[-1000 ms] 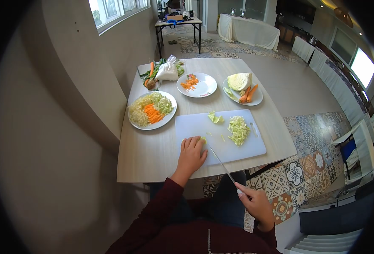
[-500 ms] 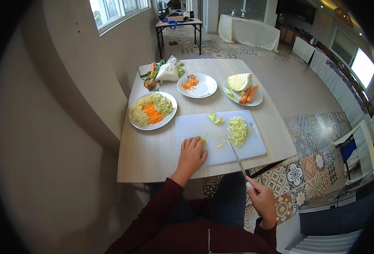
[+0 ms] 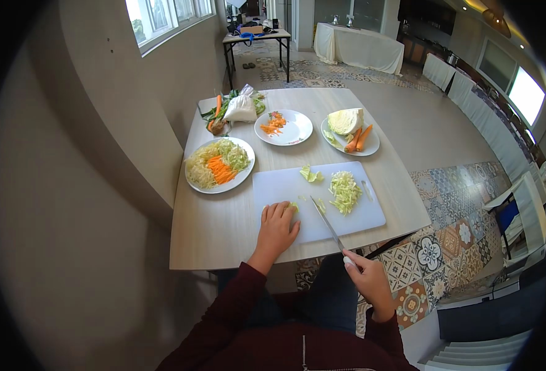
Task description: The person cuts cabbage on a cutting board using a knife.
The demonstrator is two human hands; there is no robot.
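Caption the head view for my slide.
Left hand over cabbage on board, right hand holding knife near shreds.

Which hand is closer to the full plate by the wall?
Left. The left hand is on the cutting board, nearer you and right of the plate; the right hand, holding the knife, is farther right.

Three plates, two carrots on one of them, one knife
Three round white plates [image 3: 220, 190] [image 3: 295, 128] [image 3: 373, 141]; two unsliced orange carrots [image 3: 352, 143] [image 3: 364, 138] and one large cut pale-green cabbage chunk [image 3: 346, 122] on the right-hand plate; one rectangular white cutting board [image 3: 362, 223] bearing one large mound of shredded pale-green cabbage [image 3: 346, 193]; one long-bladed metal knife with a pale handle [image 3: 329, 224]; one clear plastic bag of white contents [image 3: 242, 109]; one pale wood-topped table [image 3: 399, 204]; two bare hands [image 3: 278, 227] [image 3: 372, 283].
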